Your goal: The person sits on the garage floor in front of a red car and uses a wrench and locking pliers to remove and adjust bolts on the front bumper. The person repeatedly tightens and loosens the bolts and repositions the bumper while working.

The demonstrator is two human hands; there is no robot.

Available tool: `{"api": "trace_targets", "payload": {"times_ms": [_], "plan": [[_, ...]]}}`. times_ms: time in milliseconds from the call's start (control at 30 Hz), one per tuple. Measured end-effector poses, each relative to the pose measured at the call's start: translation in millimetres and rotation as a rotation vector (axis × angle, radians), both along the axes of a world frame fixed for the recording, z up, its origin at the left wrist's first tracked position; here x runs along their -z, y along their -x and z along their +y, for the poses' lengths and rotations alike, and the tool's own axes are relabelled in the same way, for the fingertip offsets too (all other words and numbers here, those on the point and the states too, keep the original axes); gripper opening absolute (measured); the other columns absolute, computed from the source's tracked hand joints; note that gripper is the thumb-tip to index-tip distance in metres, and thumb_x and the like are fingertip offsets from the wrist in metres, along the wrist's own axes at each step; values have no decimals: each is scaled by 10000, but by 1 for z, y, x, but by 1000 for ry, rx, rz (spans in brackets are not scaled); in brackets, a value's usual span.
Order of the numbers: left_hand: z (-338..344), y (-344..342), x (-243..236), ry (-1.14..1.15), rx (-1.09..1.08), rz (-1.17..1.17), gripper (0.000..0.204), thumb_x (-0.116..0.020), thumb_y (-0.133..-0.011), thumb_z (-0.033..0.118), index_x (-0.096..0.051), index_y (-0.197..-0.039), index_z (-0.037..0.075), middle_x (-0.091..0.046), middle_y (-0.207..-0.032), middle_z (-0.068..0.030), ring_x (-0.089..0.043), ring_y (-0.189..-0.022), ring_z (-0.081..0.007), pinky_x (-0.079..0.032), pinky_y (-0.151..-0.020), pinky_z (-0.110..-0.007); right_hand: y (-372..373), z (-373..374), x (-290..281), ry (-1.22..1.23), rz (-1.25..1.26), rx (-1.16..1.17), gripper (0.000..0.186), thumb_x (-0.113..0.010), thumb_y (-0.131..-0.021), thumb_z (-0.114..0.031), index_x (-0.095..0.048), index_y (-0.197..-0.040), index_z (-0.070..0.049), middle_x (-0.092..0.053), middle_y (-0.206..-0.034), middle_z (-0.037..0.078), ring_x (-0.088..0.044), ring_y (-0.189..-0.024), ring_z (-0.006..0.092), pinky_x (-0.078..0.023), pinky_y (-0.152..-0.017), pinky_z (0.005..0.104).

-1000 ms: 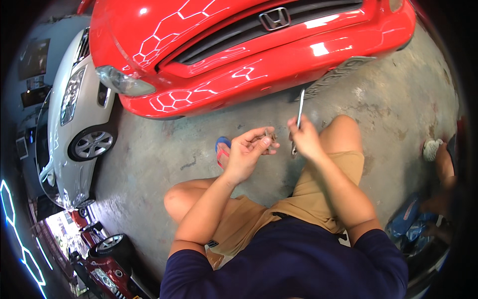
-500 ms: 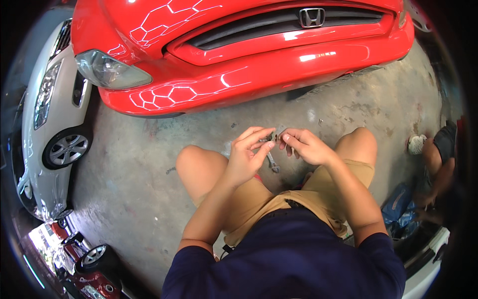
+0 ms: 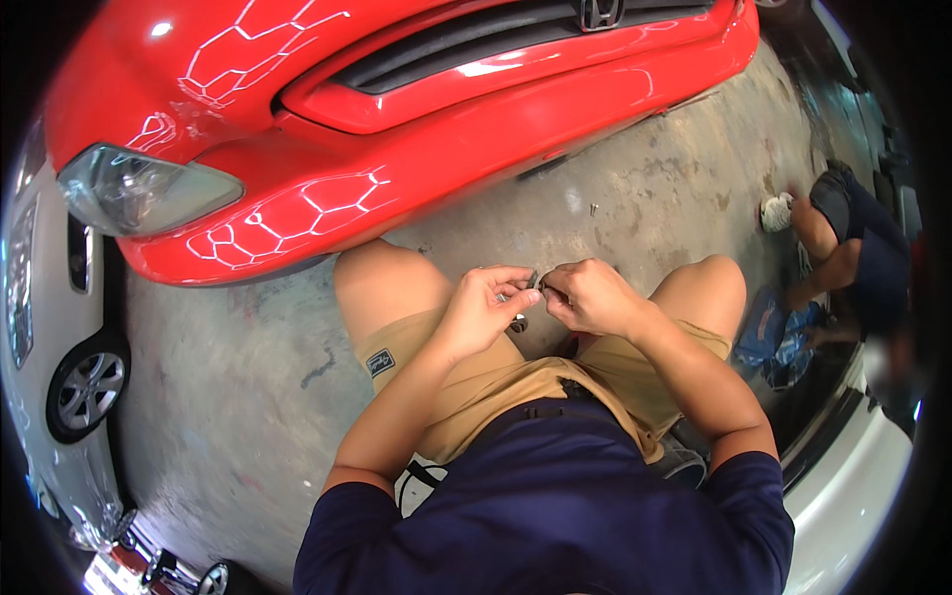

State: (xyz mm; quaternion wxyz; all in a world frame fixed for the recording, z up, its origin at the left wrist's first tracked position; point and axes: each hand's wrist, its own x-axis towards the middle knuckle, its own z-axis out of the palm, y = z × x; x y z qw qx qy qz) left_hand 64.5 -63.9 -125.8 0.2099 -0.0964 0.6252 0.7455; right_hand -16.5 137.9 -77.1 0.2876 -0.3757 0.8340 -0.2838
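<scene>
My left hand and my right hand meet above the gap between my bent knees. My left hand is closed, with thumb and fingers pinching a small dark metal part. Right beside it, the fingers of my right hand are curled in and press at the same part. Its exact kind is too small to make out, and the fingertips cover most of it. Just below my left thumb shows the shiny end of a metal tool, mostly hidden by my hand and leg.
A red car's front bumper spans the space ahead. A silver car stands at the left. A small bolt-like piece lies on the concrete floor. At the right another person sits low near a blue bag.
My view has shifted and turned, so the red car sits farther left and tilted. Both hands stay together at the small part. The wrench seen on the floor is now mostly covered.
</scene>
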Motion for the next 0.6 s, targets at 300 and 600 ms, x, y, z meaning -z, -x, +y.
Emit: {"api": "trace_targets", "payload": {"times_ms": [300, 600], "plan": [[-6, 17, -33, -224, -64, 113, 330, -670, -976, -5, -594, -1291, -69, -685, -1100, -100, -680, -948, -146, -591, -817, -298, -8, -9, -40, 142, 124, 375, 141, -644, -922, -143, -696, -931, -13, -666, -736, 151, -644, -620, 362, -527, -606, 432], [-15, 37, -22, -270, -122, 181, 368, -619, -992, -14, -549, -1351, -54, -638, -1105, -94, -690, -960, -177, -590, -841, -316, -80, 7, 244, -567, -350, 403, 439, -764, -875, -334, -661, -1136, 4, -709, -1144, 262, -683, -1108, 391, -553, -945, 458]]}}
